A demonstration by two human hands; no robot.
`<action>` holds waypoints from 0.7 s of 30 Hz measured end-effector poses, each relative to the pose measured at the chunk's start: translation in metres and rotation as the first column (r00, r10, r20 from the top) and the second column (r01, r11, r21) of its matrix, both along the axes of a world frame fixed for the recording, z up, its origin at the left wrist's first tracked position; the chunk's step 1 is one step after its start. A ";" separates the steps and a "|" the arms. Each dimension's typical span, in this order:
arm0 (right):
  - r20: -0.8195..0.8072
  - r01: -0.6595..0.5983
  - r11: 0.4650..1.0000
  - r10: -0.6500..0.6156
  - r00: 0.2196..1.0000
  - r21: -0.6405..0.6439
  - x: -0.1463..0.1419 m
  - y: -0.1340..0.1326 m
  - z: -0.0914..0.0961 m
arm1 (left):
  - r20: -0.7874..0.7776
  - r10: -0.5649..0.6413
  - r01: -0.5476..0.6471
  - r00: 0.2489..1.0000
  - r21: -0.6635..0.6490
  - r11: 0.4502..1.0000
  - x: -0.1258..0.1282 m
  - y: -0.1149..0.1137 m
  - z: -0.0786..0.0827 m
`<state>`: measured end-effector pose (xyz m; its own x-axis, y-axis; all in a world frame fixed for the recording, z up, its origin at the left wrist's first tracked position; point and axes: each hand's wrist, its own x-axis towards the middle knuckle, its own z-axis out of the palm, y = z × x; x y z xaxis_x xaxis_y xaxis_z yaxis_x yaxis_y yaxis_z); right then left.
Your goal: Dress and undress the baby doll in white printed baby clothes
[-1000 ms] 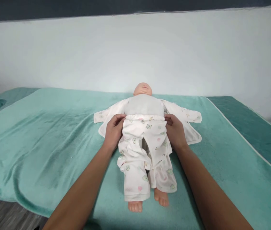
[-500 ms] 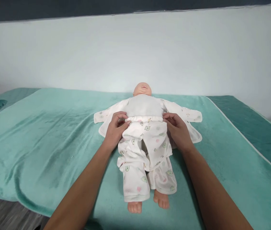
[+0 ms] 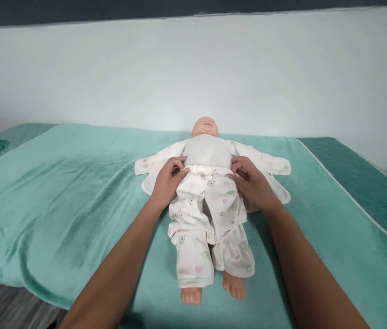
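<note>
A baby doll [image 3: 204, 127] lies on its back with its head away from me and bare feet toward me. It wears white printed pants [image 3: 195, 219], pulled up to the waist over both legs. My left hand [image 3: 170, 180] pinches the waistband at its left side, thumb in front. At the right side of the waistband my right hand [image 3: 250, 180] grips it with thumb and fingers. A white printed shirt [image 3: 279, 164] lies spread open under the doll, sleeves out to both sides. The doll's pale grey torso [image 3: 207, 151] shows above the pants.
A light green plush blanket [image 3: 77, 192] covers the table, wrinkled on the left. Darker green cloth [image 3: 361, 173] shows at the right. Behind stands a white wall [image 3: 193, 68]. Grey floor [image 3: 2, 306] appears at the lower left.
Both hands have shifted slightly inward and up along the waistband, the right thumb now further over its front. The doll stays in place.
</note>
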<state>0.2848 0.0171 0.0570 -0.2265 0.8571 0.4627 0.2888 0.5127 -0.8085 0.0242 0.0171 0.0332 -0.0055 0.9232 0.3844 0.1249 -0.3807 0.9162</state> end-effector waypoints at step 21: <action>0.134 0.025 0.993 -0.041 0.990 0.116 -0.003 0.077 -0.005 | -0.369 -0.121 0.136 0.922 0.017 0.991 -0.005 0.063 0.038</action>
